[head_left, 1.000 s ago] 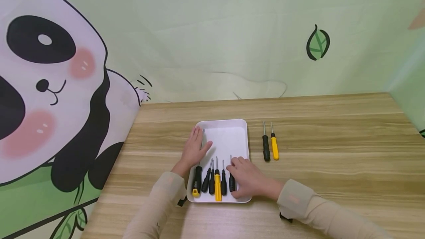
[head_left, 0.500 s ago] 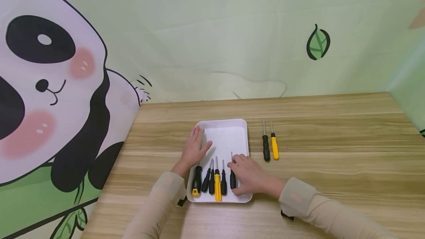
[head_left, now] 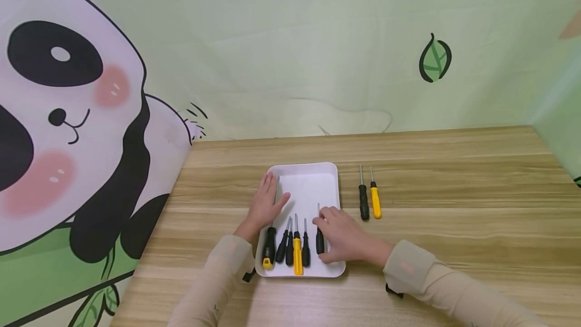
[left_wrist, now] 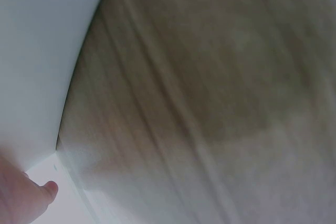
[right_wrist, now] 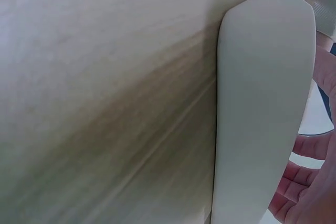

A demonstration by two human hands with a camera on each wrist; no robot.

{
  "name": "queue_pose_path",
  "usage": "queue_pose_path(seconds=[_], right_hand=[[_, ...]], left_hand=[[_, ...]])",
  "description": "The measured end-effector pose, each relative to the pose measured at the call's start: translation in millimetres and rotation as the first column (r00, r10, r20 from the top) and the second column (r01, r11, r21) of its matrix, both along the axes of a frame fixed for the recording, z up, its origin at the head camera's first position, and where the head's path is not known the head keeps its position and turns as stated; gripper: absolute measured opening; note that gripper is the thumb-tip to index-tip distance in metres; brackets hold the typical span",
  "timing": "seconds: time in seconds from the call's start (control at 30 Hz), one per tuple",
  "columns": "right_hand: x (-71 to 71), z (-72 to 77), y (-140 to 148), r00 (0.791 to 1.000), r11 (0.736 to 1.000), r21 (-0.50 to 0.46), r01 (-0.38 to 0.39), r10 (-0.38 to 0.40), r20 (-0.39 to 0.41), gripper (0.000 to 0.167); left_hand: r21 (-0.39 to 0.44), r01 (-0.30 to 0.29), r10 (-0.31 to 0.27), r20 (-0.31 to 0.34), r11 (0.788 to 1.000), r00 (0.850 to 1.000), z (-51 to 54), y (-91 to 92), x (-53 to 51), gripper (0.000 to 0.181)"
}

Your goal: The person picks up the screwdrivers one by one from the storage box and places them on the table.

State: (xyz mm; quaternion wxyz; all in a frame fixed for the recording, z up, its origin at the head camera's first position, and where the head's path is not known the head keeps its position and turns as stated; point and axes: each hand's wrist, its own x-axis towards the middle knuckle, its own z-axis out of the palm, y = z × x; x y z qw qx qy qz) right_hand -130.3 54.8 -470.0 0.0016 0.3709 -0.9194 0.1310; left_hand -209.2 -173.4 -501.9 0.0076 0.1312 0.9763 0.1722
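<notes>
In the head view, a white tray (head_left: 310,178) lies on the table. My left hand (head_left: 265,207) rests along its left rim with straight fingers, beside the shaft of a large black screwdriver with a yellow end (head_left: 270,247). My right hand (head_left: 343,236), over the tray's right side, holds a small black screwdriver (head_left: 320,244) between thumb and fingers, its tip pointing away from me. Between the hands several black screwdrivers (head_left: 282,251) and one yellow screwdriver (head_left: 297,256) lie side by side. The right wrist view shows my right hand's fingers (right_wrist: 312,147) beyond the tray's outer wall (right_wrist: 262,103).
Right of the tray, a black screwdriver (head_left: 364,203) and a yellow screwdriver (head_left: 375,202) lie on the wooden table (head_left: 454,191). Behind the table hangs a pale green backdrop (head_left: 363,64) printed with leaves and a panda.
My right hand has shifted slightly away from me and to the right, and the small black screwdriver has moved with it. The left hand has stayed in place.
</notes>
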Motion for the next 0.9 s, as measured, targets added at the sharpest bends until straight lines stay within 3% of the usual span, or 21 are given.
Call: queue_pose_path(seconds=[0.9], right_hand=[[-10.1,15.0,14.1,0.996,0.997,0.007,0.072,-0.072,0.049,0.07]], left_hand=[[0.017,0.0,0.0,0.017,1.0,1.0,2.8,0.7,1.0,0.073]])
